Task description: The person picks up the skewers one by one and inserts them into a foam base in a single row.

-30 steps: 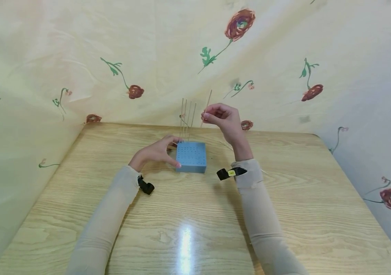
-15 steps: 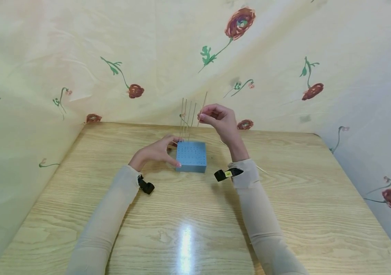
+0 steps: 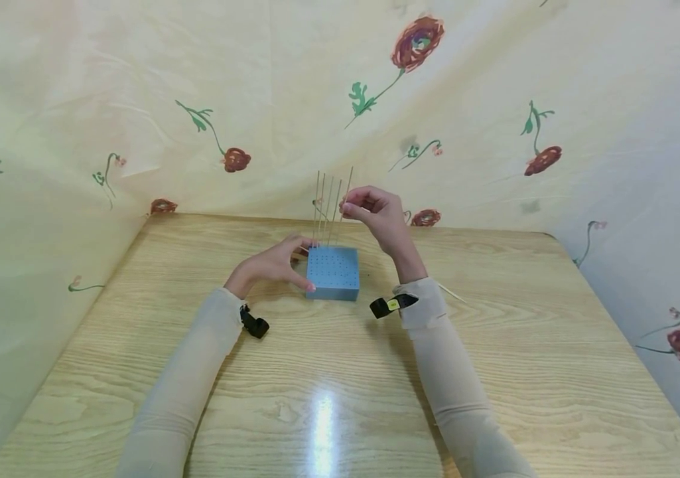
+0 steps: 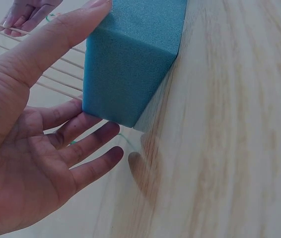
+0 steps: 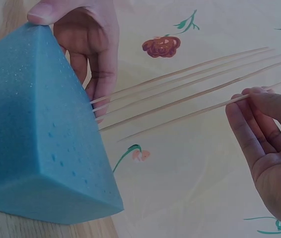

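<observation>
A blue foam block (image 3: 334,269) dotted with small holes sits on the wooden table. My left hand (image 3: 274,265) grips it from the left, thumb on the near corner and fingertips at the far corner. Several thin wooden skewers (image 5: 230,83) stand in a row along the block's far edge. Between thumb and fingertips my right hand (image 3: 378,216) pinches another skewer (image 5: 180,119), slightly tilted. In the right wrist view, the pointed lower end of this skewer is near the block's far edge, beside the standing row, with a small gap showing.
A loose pale skewer (image 3: 452,293) lies on the table (image 3: 525,358), partly hidden by my right wrist. Behind the table hangs a cream cloth (image 3: 292,99) printed with red flowers. Each sleeve cuff carries a black wrist camera (image 3: 380,307).
My right hand has moved left and slightly down with the skewer, bringing it beside the standing row. The left hand and the block have kept their place.
</observation>
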### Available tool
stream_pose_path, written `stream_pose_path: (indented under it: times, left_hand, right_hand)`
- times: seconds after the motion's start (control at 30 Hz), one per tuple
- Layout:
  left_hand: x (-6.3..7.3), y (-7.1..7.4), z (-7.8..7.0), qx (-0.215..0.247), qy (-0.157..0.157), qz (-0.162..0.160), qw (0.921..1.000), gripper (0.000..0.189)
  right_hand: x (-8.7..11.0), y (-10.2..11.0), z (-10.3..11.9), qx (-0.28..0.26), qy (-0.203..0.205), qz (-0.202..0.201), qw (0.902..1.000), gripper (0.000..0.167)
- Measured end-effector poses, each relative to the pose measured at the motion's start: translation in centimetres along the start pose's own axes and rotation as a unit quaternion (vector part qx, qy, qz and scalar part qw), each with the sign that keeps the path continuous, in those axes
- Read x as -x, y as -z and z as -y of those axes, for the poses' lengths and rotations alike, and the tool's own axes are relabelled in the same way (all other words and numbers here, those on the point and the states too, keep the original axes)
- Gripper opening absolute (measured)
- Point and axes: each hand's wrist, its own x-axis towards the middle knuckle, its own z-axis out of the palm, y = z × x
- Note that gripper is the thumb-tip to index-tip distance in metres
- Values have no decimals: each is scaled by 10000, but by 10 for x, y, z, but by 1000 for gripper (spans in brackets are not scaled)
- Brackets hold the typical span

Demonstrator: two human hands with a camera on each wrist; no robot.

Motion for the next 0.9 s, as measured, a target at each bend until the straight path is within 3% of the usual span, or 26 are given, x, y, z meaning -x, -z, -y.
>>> stream_pose_path:
  times: [0.9]
  left_hand:
    - [-1,-1,3,26,-43,-24,10000,95]
  right_hand:
    - [0,-5,-8,45,-26,40,10000,12]
